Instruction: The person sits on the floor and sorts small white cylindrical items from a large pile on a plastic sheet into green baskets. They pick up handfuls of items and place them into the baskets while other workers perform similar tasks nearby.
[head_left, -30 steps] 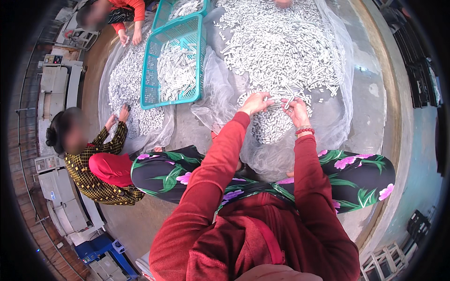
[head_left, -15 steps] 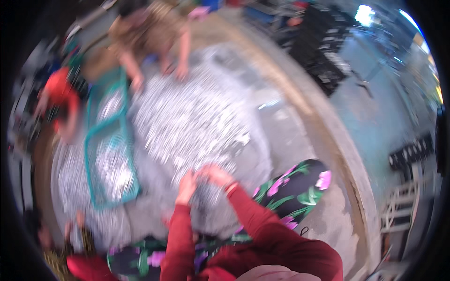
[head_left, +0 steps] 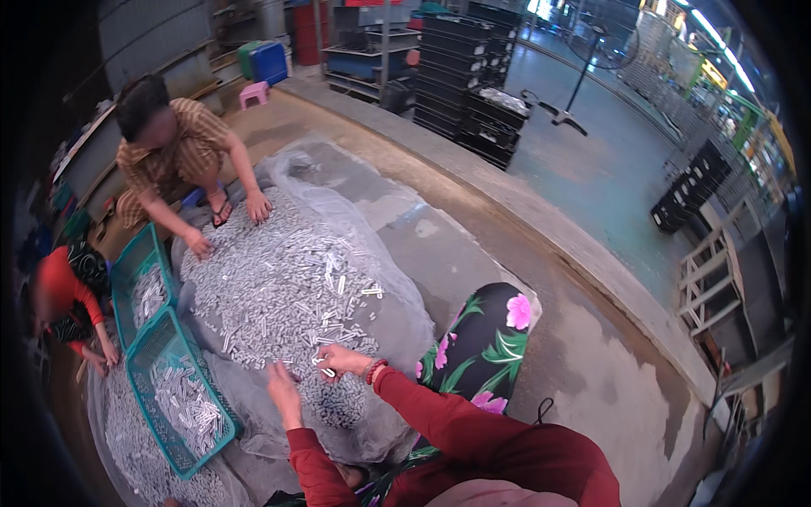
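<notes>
L hand [head_left: 285, 394] and R hand [head_left: 342, 361] had moved apart vs. 0.5 s ago, both approx 7 o'clock in view. R pinched a small silvery pc [head_left: 328, 372]; L's fingers were loosely extended, can't tell if holding anything. Pile of similar pcs [head_left: 266, 291] lay at 9 o'clock, teal basket [head_left: 163, 342] at 8, co-worker [head_left: 173, 156] at 10 w/ hands on pile.

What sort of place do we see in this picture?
Probably a factory or workshop: a wide pile of small silvery pieces, a stack of black crates, and two teal baskets.
</notes>
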Demonstrator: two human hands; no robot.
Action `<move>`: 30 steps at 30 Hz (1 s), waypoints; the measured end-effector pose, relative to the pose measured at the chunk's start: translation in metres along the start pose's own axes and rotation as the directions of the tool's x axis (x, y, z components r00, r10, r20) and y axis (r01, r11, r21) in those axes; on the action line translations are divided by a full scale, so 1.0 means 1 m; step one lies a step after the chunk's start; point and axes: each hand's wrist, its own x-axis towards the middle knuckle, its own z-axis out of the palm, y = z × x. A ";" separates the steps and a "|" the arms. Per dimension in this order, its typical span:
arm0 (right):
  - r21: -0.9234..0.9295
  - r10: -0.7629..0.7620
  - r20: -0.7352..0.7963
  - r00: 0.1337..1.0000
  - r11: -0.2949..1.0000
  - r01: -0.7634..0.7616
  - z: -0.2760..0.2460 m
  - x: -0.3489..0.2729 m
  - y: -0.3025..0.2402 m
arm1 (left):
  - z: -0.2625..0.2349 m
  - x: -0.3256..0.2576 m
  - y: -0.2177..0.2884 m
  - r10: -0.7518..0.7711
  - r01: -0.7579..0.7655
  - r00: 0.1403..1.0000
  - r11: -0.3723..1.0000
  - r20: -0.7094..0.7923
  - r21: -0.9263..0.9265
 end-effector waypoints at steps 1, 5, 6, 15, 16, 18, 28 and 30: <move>-0.110 -0.027 -0.066 0.997 0.994 0.020 -0.003 0.001 0.004 | -0.005 0.001 0.000 -0.041 0.049 0.998 0.981 0.045 -0.188; 0.419 -0.139 -0.046 0.989 0.896 0.145 -0.015 -0.006 0.007 | -0.010 -0.001 0.006 -0.070 0.210 0.977 0.490 0.202 -0.846; 0.449 -0.134 -0.064 0.989 0.881 0.148 -0.009 -0.009 -0.002 | -0.010 -0.002 0.005 -0.050 0.221 0.975 0.272 0.215 -0.937; -0.575 -0.531 -0.232 0.815 0.751 0.325 0.047 -0.011 -0.017 | 0.058 -0.015 -0.058 0.166 0.320 0.947 -0.494 0.273 -0.808; -0.714 -0.495 -0.179 0.850 0.660 0.234 0.060 -0.021 -0.029 | 0.061 -0.019 -0.061 0.071 0.339 0.935 -0.461 0.347 -0.820; -0.888 -0.513 -0.144 0.846 0.445 0.118 0.068 -0.026 -0.019 | 0.070 -0.034 -0.049 -0.114 0.387 0.877 -0.406 0.466 -0.828; -0.996 -0.626 -0.087 0.775 0.048 -0.073 -0.080 0.068 0.061 | -0.029 0.030 -0.063 -0.257 0.216 0.834 -0.662 0.488 -0.718; -0.920 -0.651 -0.272 0.709 0.391 0.007 -0.115 0.081 0.090 | -0.089 0.073 -0.066 -0.278 0.076 0.927 -0.520 0.253 -0.851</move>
